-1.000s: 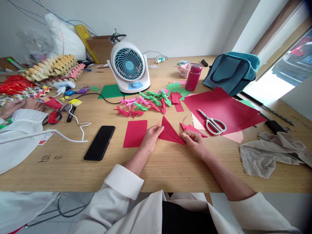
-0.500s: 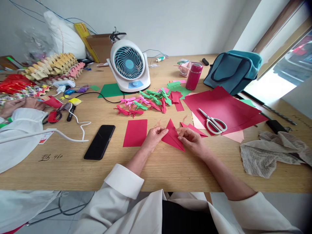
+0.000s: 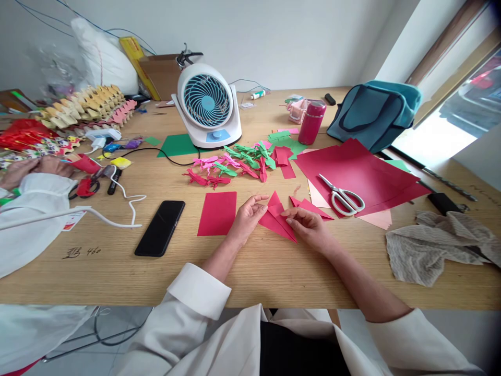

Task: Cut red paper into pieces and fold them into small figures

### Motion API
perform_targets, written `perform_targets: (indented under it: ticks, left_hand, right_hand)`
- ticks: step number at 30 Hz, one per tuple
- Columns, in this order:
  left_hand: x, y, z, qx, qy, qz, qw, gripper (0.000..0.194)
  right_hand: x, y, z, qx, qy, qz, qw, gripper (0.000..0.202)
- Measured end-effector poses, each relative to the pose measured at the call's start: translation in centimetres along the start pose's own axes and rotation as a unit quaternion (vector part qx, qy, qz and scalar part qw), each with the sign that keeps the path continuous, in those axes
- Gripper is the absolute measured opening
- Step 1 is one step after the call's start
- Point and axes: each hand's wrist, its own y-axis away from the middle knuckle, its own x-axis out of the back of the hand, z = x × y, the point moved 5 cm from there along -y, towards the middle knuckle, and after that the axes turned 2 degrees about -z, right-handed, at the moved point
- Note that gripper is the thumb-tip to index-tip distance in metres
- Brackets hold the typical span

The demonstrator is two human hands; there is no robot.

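Observation:
Between my hands is a folded red paper (image 3: 278, 225), pointed at the top and at its lower right, with a flap lifted across its middle. My left hand (image 3: 247, 218) pinches its left edge between thumb and fingers. On the other side, my right hand (image 3: 307, 223) is closed on the lifted flap at the right edge. Flat on the table left of my left hand lies a red paper rectangle (image 3: 217, 214). Another folded red paper (image 3: 313, 208) rests just behind my right hand, partly hidden by it.
Scissors (image 3: 346, 201) lie on large red sheets (image 3: 368, 175) at right. Folded paper figures (image 3: 235, 163) are heaped before a white fan (image 3: 207, 107). A phone (image 3: 160, 228) lies at left; beyond it are a co-worker's hands (image 3: 55, 166). A red flask (image 3: 312, 122) stands behind.
A flap of the folded paper has come up across its middle, with my right hand shifting slightly left. My left index finger has lifted and straightened.

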Motion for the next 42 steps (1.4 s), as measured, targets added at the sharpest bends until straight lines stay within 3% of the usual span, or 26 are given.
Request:
perform_targets:
  ticks: [3, 7, 16, 23, 32, 37, 42]
  left_hand:
    - [-0.2, 0.0, 0.1, -0.009, 0.001, -0.016, 1.0, 0.036]
    - [-0.2, 0.0, 0.0, -0.013, -0.003, 0.002, 1.0, 0.034]
    - [-0.2, -0.1, -0.1, -0.03, -0.009, -0.004, 1.0, 0.012]
    - [-0.5, 0.1, -0.5, 0.018, 0.022, -0.022, 0.999, 0.016]
    - [-0.9, -0.1, -0.9, -0.024, -0.107, -0.067, 0.992, 0.014]
    - [-1.1, 0.2, 0.4, -0.099, -0.236, -0.052, 0.965, 0.01]
    - [-1.5, 0.6, 1.3, -0.121, -0.253, -0.06, 0.958, 0.012]
  right_hand:
    - [0.0, 0.0, 0.1, -0.004, -0.003, -0.008, 1.0, 0.032]
    - [0.2, 0.1, -0.2, 0.0, 0.012, -0.004, 1.0, 0.034]
    - [-0.1, 0.3, -1.0, 0.009, 0.017, -0.017, 1.0, 0.028]
    - [0.0, 0.5, 0.0, 0.01, 0.025, -0.01, 1.0, 0.022]
    - [0.0, 0.2, -0.3, 0.035, -0.029, -0.017, 0.999, 0.022]
    - [0.3, 0.2, -0.9, 0.063, -0.026, -0.016, 0.998, 0.02]
    - [0.4, 0.1, -1.2, 0.08, -0.038, -0.004, 0.996, 0.018]
